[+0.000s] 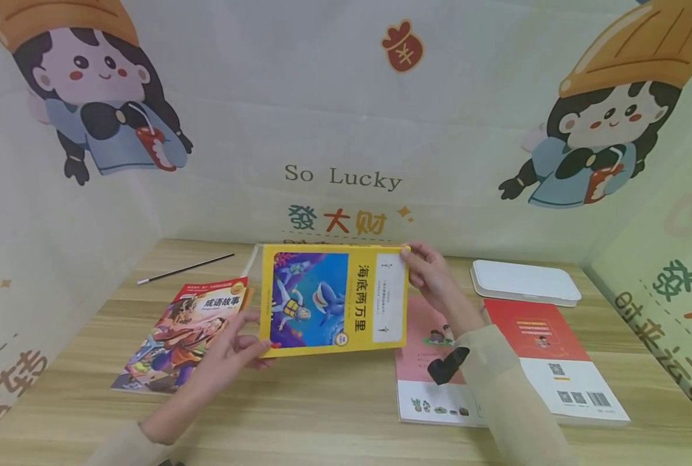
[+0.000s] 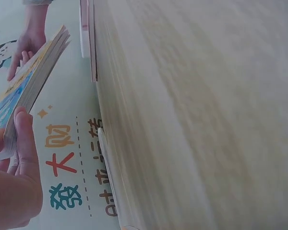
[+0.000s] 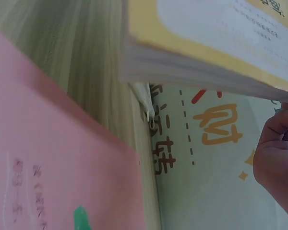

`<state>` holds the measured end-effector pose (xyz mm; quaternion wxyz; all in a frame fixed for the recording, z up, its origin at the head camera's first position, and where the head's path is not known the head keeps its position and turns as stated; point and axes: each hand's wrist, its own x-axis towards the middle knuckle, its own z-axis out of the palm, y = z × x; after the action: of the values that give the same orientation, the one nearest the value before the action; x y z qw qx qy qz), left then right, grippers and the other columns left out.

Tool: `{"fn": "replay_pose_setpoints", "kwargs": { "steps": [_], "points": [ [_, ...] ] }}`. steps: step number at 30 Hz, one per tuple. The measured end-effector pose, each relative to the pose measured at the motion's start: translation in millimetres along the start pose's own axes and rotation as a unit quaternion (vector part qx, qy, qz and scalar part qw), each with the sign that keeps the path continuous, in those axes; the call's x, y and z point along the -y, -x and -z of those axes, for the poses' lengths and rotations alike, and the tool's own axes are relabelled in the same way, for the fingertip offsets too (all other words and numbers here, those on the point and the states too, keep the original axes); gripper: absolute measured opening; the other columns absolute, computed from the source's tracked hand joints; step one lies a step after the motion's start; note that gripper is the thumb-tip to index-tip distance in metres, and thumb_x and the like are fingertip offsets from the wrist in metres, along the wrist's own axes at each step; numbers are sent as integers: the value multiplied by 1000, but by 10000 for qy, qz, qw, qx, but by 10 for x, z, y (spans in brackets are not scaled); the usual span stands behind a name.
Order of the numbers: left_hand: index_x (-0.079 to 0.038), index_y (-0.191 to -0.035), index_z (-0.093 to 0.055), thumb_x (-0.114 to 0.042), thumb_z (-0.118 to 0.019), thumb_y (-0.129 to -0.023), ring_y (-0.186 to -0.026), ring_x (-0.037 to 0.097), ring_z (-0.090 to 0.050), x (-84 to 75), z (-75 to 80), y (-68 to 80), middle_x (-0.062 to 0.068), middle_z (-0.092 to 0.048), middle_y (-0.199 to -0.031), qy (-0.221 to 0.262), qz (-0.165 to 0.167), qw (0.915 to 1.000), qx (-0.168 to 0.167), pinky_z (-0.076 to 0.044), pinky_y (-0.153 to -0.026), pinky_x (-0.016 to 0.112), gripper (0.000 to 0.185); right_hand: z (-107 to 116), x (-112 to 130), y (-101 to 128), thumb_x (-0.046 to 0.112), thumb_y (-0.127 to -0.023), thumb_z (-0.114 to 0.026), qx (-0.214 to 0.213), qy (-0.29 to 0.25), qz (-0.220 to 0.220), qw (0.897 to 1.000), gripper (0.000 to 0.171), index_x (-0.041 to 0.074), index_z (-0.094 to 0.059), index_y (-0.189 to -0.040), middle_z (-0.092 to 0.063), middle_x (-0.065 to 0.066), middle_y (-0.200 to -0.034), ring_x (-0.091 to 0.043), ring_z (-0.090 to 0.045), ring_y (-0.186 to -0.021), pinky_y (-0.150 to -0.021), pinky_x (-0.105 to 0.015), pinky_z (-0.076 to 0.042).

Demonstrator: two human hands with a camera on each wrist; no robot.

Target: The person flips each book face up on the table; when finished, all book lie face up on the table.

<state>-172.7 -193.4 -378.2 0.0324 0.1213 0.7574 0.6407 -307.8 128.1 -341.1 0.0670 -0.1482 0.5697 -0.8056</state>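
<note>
A yellow-bordered book (image 1: pixel 311 301) with an undersea cover, a shark and a diver on it, is held up sideways above the wooden table, cover towards me. My left hand (image 1: pixel 236 344) pinches its lower left corner, thumb in front. At the upper right corner, my right hand (image 1: pixel 435 275) grips the book with the thumb on the cover. The left wrist view shows the book (image 2: pixel 31 76) edge-on, its pages closed, between the left thumb and fingers (image 2: pixel 26 139). In the right wrist view the book's (image 3: pixel 206 60) page edge crosses the top.
A colourful storybook (image 1: pixel 173 343) lies at left, with a thin dark stick (image 1: pixel 185 268) behind it. At right lie a pink book (image 1: pixel 427 395), partly under my right forearm, and a red-and-white book (image 1: pixel 532 330). Behind them sits a white case (image 1: pixel 526 283). A printed curtain (image 1: pixel 346 116) encloses the table.
</note>
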Motion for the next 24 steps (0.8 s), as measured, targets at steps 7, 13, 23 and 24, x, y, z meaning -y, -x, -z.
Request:
{"fn": "replay_pose_setpoints", "kwargs": {
  "steps": [7, 13, 23, 24],
  "points": [
    [-2, -119, -31, -11, -51, -90, -79, 39, -59, -39, -1, 1, 21, -62, -92, 385, 432, 9979, -288, -51, -71, 38, 37, 105, -62, 68, 4, -88, -49, 349, 835, -330, 9953, 23, -2, -42, -110, -59, -1, -79, -5, -28, -41, -40, -16, -23],
    [-1, -117, -33, -4, -49, -89, -78, 34, -61, -19, -3, -32, 20, -63, -90, 761, 492, 9947, -485, -50, -73, 40, 33, 149, -141, 127, 8, -86, -53, 684, 1635, -594, 9824, 32, -4, -41, -114, -43, 2, -56, -8, -26, -42, -41, -20, -21],
    [-2, -119, -30, -6, -52, -88, -77, 30, -62, 24, 14, -16, 17, -64, -89, 1029, 701, 9919, -255, -50, -72, 39, 39, 129, -160, 197, 12, -83, -60, 677, 1957, -907, 9741, 42, 1, -42, -119, -41, 0, -57, -10, -28, -44, -43, -19, -23],
    [-2, -119, -30, -8, -53, -88, -79, 32, -62, 24, 24, -16, 18, -64, -90, 998, 703, 9924, -142, -50, -72, 40, 40, 131, -161, 199, 11, -83, -60, 705, 1932, -893, 9745, 42, 1, -41, -119, -41, 0, -58, -10, -28, -45, -43, -19, -23]
  ]
}}
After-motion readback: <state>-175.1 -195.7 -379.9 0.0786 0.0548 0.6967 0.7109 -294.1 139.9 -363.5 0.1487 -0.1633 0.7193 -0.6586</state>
